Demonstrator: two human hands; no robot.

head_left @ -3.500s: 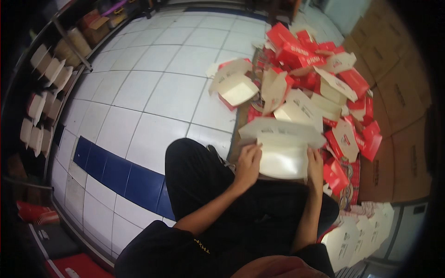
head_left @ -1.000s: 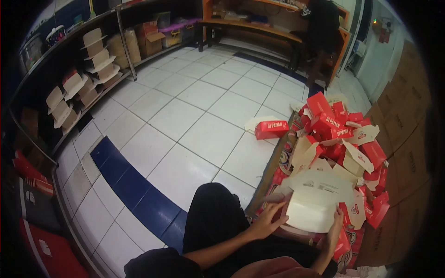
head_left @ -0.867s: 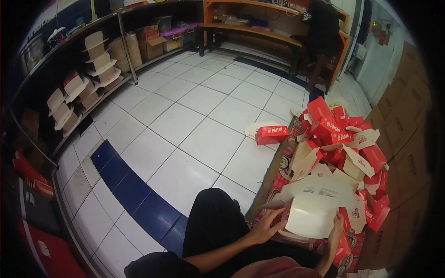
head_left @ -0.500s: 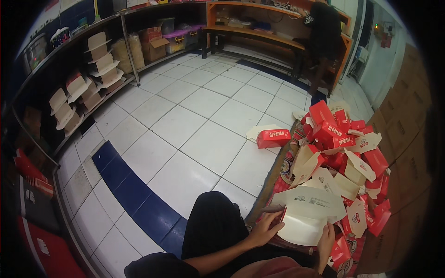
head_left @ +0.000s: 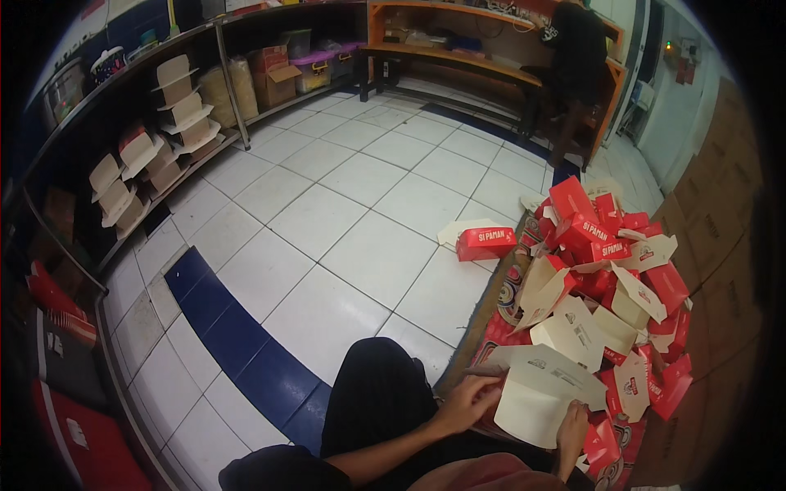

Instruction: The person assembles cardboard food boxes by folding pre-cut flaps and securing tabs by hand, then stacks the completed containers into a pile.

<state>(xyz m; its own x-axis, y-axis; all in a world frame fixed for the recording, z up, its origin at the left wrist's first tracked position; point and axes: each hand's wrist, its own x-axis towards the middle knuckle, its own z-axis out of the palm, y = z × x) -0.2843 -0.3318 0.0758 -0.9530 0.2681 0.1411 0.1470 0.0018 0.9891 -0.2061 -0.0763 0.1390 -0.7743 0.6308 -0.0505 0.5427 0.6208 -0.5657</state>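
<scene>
Over my lap I hold a partly folded cardboard food box (head_left: 530, 409), its pale inner side facing up and its wide printed flap spread away from me. My left hand (head_left: 468, 404) grips the box's left edge, fingers curled round the side panel. At the right edge, my right hand (head_left: 571, 432) pinches the board near the flap's corner. The red outside of this box is mostly hidden. Just beyond it lies an open box (head_left: 569, 331) with its pale flap up, at the near side of a heap of red boxes (head_left: 585, 233).
The heap rests on a patterned mat (head_left: 491, 327) beside stacked brown cartons (head_left: 712, 245). A lone red box (head_left: 485, 243) lies on the white tiles. More folded boxes (head_left: 184, 114) are stacked on the left shelf. A person in dark clothes (head_left: 573, 65) stands at the far orange counter.
The box has tilted and its flap has come down a little toward the right. My right hand has closed in higher on the right edge; my left hand has barely moved.
</scene>
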